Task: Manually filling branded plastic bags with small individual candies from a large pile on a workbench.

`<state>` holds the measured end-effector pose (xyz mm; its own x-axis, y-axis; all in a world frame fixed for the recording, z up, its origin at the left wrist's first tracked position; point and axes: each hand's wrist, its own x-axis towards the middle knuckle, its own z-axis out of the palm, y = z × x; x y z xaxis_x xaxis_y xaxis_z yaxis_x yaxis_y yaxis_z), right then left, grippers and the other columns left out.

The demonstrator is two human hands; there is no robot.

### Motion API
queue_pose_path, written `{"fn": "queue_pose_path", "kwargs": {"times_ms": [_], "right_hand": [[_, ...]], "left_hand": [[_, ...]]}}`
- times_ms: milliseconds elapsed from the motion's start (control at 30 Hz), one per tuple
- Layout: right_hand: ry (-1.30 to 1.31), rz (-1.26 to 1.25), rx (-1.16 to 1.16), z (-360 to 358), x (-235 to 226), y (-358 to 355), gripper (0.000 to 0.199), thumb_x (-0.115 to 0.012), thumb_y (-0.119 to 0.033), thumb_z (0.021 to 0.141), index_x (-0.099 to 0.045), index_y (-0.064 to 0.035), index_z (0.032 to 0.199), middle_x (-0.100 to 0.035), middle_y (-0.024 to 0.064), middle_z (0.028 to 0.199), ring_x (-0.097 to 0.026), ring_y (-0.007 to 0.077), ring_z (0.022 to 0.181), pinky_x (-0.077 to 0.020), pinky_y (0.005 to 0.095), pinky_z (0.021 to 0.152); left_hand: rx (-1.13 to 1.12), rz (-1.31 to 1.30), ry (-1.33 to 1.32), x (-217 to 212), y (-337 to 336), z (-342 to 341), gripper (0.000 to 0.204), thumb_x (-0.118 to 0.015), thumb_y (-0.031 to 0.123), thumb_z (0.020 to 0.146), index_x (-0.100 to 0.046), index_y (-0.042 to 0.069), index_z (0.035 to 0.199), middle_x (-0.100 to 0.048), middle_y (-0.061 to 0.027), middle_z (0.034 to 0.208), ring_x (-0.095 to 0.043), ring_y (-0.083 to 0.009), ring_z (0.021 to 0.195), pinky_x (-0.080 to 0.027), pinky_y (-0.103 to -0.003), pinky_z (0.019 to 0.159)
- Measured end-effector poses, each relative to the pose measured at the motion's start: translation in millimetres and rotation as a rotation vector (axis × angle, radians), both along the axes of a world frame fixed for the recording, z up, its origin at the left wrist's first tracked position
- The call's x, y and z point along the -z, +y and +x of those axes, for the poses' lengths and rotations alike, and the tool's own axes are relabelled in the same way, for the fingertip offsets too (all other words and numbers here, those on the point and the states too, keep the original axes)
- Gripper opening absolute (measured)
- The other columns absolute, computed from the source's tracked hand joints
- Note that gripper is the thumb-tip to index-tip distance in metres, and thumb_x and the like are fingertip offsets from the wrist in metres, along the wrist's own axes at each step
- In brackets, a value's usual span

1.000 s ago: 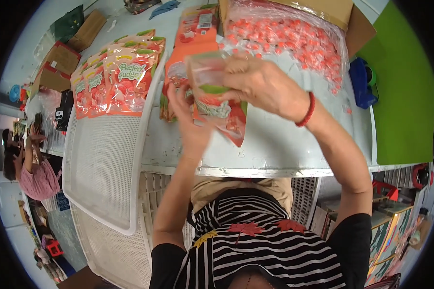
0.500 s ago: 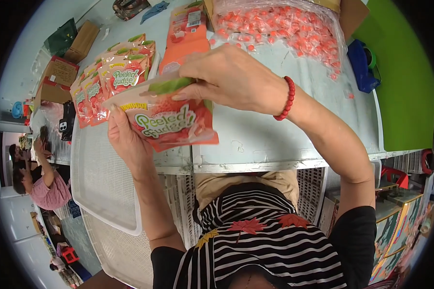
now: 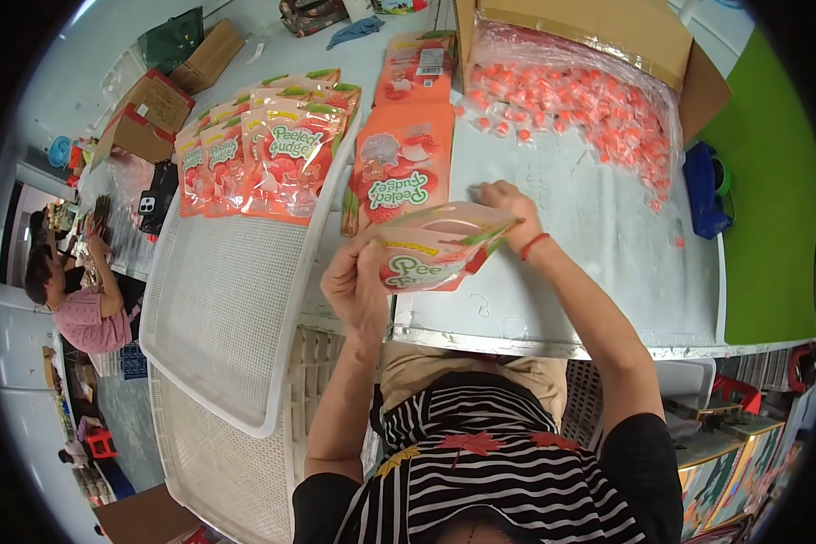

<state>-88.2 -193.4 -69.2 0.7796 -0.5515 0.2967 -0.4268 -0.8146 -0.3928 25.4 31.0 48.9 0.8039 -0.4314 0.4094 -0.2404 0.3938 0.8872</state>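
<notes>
— Surface and room, as seen from the head: what is shown?

— A pale, scuffed table [image 3: 598, 236] is shown, bordered on the right by a green panel [image 3: 771, 208]. At the back a cardboard box [image 3: 589, 41] is set, with wrapped candies [image 3: 571, 109] spread at its front. At far left, a person in pink [image 3: 91, 313] is seen.

— And the pouch [image 3: 417, 258]?

— It is held above the near part of the table, right of the mesh tray [image 3: 218, 299] and in front of some flat pouches [image 3: 403, 163]. Its left side is gripped by the left hand [image 3: 358, 276]. Its upper right corner is met by the right hand [image 3: 515, 218]; whether it is pinched there cannot be told.

— Materials and shapes?

— The pouch is made of printed peach and red film, its mouth parted like a lens. The tray is white, finely perforated and round-cornered; glossy pouches [image 3: 290, 163] are overlapped at its far end. The candies are orange-red, wrapped in clear film. Red beads are strung in a bracelet [image 3: 535, 245].

— Compared with half a second earlier?

— The pouch has been brought rightward, clear of the tray, and tilted; its front, then nearly fully shown, is now foreshortened.
</notes>
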Motion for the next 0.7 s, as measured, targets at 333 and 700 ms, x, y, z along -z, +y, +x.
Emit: {"fn": "queue_pose_path", "kwargs": {"times_ms": [333,700], "right_hand": [[-0.367,-0.021,-0.41,-40,-208,76,0.01,-0.069,-0.01,0.079,-0.068,-0.0036,0.086,-0.061,0.0095,0.092,-0.056,0.0235,0.09,-0.0448,0.036,0.082],[-0.175,0.081,-0.397,-49,-197,86,0.019,-0.068,-0.013,0.082,-0.065,0.0051,0.08,-0.064,0.0144,0.072,-0.063,0.0264,0.063,-0.0491,0.0341,0.055]], "left_hand": [[0.114,0.053,-0.068,0,7,-6,0.012,-0.057,0.004,0.09,-0.065,-0.005,0.094,-0.063,0.0001,0.081,-0.052,-0.0045,0.074,-0.043,-0.018,0.069],[0.415,0.147,0.143,-32,9,-17,0.012,-0.057,0.005,0.09,-0.066,-0.002,0.096,-0.06,0.005,0.077,-0.049,-0.0012,0.07,-0.042,-0.017,0.065]]}}
